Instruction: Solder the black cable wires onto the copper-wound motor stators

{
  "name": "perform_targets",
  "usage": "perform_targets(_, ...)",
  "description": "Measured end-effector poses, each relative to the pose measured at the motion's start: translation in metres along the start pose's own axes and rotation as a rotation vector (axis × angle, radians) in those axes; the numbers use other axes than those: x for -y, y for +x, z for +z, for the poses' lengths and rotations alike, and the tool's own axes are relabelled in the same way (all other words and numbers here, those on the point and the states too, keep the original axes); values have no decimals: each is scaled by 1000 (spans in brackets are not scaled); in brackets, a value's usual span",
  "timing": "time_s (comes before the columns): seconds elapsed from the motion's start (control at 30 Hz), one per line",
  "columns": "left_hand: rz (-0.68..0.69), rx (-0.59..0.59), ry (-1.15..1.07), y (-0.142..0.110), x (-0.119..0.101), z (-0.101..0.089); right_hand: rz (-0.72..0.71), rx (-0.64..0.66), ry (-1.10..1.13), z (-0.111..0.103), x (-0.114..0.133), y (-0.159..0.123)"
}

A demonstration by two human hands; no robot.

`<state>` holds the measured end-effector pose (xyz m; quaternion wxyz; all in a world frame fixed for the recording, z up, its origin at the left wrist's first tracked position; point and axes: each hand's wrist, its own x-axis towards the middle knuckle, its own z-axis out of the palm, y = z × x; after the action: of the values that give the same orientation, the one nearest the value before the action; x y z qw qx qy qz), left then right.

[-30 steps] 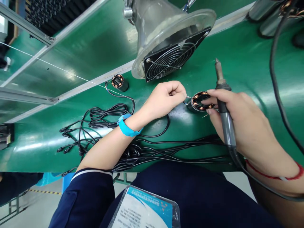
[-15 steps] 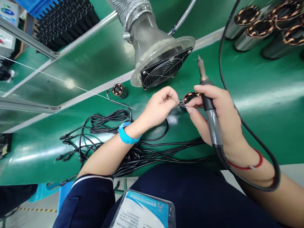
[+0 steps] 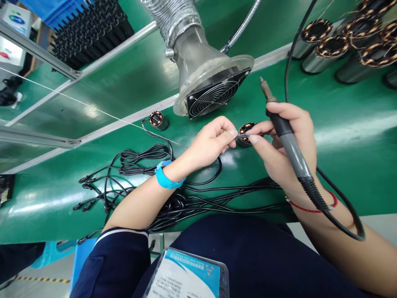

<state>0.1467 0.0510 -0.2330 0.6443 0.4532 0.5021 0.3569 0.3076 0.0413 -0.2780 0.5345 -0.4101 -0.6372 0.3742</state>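
My left hand (image 3: 212, 140) pinches a thin dark wire (image 3: 242, 136) between thumb and fingers. In my right hand (image 3: 290, 161) a grey and black soldering iron (image 3: 293, 151) is held, its tip pointing up and away from the wire. The right thumb and forefinger also pinch the wire's other end. Just behind the wire stands a small stator (image 3: 246, 128) with copper windings, partly hidden by the fingers. A second copper-wound stator (image 3: 157, 120) stands farther left, with a black cable running from it toward my left wrist.
A fume hood with a fan grille (image 3: 217, 96) hangs beyond my hands. Several larger stators (image 3: 325, 54) stand at the far right. Black cables (image 3: 141, 160) lie coiled left and under my forearms. A thin white strand (image 3: 93, 108) crosses from the left. The iron's cord (image 3: 288, 70) loops at right.
The right hand has tilted the soldering iron's handle rightward and shifted slightly right. Both hands' fingertips still hold the wire, which now lies straighter between them. The view has shifted slightly.
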Motion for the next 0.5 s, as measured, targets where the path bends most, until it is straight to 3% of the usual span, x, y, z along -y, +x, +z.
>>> perform_targets(0.27, 112, 0, 97, -2, 6, 0, -1, 26, -66, 3, 0, 4)
perform_targets(0.5, 88, -57, 92, -3, 4, 0, -50, 17, -17, 7, 1, 2)
